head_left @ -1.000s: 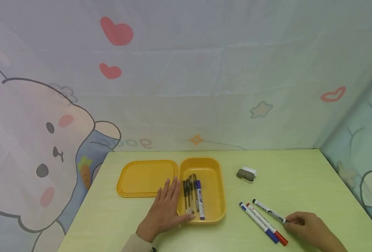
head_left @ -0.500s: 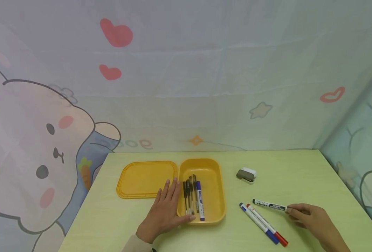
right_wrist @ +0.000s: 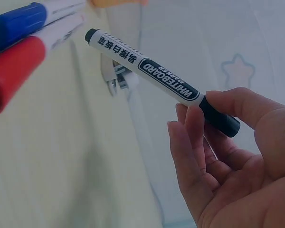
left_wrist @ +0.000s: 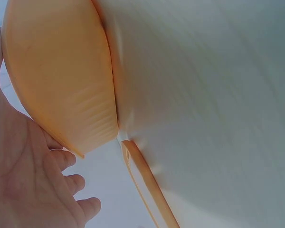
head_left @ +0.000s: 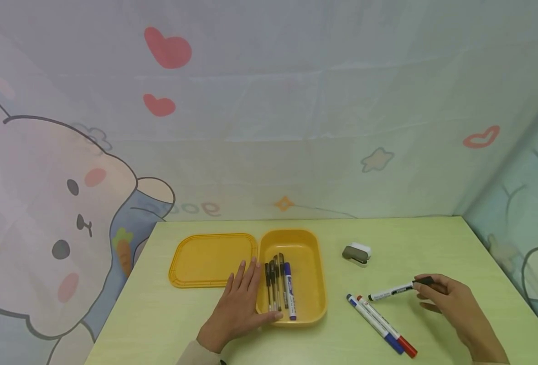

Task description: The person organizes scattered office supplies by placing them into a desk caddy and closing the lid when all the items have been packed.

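My right hand (head_left: 453, 304) pinches a black whiteboard marker (head_left: 391, 292) at its black cap between thumb and fingers. In the right wrist view the marker (right_wrist: 156, 78) slants up to the left, its lettering in plain sight. My left hand (head_left: 234, 309) lies against the left side of a yellow plastic box (head_left: 312, 284), fingers extended and thumb over the near rim. Its palm and fingertips show beside the box wall (left_wrist: 61, 71) in the left wrist view. Inside the box lie several black-capped pens (head_left: 272, 284) and a purple marker (head_left: 290, 294).
Left of the box lies its flat yellow lid (head_left: 212, 258). A blue marker (head_left: 374, 323) and a red marker (head_left: 387, 327) lie side by side, just left of my right hand. Farther back sits a small grey and white stapler (head_left: 356, 253). A printed cloth hangs behind the table.
My right hand has moved slightly back, lifting the black marker's capped end and swinging it away from the blue and red markers. My left hand has stayed at the box.
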`<move>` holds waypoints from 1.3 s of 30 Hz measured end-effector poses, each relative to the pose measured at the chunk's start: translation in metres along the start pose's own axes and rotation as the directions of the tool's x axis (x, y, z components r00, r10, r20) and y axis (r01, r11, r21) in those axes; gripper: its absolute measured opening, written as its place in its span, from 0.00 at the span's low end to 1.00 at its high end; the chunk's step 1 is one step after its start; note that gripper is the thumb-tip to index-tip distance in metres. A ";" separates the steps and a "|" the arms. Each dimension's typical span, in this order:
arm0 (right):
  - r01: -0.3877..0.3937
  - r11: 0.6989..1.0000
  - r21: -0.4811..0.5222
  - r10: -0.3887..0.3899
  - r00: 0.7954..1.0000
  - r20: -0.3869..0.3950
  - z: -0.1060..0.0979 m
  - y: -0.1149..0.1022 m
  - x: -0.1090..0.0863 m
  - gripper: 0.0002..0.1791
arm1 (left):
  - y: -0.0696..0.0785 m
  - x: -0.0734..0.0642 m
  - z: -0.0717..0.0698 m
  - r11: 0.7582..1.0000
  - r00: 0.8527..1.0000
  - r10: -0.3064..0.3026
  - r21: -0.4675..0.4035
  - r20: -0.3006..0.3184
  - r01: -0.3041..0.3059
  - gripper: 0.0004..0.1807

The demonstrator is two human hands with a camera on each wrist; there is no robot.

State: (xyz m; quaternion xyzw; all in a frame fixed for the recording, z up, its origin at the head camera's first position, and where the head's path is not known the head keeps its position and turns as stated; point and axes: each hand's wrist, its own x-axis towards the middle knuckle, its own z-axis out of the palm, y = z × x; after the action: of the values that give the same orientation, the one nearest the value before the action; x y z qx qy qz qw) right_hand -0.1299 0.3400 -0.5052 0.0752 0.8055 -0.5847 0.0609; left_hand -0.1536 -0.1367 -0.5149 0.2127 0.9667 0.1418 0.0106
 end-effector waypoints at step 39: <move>0.244 0.969 -0.026 -0.238 0.961 0.144 0.050 -0.093 0.041 0.25 | 0.000 0.000 -0.002 1.000 1.000 0.006 -0.003 -0.002 -0.006 0.63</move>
State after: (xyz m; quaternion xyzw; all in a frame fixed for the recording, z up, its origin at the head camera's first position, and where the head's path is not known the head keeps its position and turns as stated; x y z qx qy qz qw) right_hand -0.1875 0.2665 -0.4412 -0.0660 0.8149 -0.5739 0.0469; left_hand -0.1537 -0.1367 -0.5131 0.2156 0.9658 0.1435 0.0098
